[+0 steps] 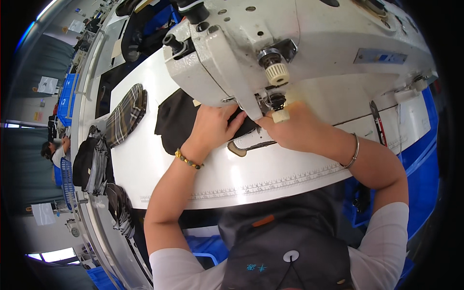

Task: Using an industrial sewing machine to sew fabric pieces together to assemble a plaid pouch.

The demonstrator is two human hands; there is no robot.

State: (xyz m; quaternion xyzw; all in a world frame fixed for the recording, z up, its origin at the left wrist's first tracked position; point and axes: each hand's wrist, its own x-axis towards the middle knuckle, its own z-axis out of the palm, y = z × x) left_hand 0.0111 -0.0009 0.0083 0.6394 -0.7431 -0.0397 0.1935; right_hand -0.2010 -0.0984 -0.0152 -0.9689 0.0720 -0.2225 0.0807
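Note:
A black cloth piece (176, 118) lies on the white sewing table under the head of a sewing machine (232, 63). My left hand (212, 126) is on the cloth left of the needle area, thumb and fingers closed on it. Opposite, my right hand (292, 126) has its fingers bent together at the cloth's right edge, close to the left fingertips. The machine head hides the needle and part of both hands' fingers. Just below the cloth, a slotted metal plate (238, 149) is set into the tabletop.
Folded plaid cloth (126, 116) lies at the table's left. Further left, stacks of dark and grey cloth pieces (92, 164) hang over the edge. Red-and-black thread snips (378, 124) rest at the right. A printed ruler (261, 185) follows the front edge; blue bins (418, 169) stand below.

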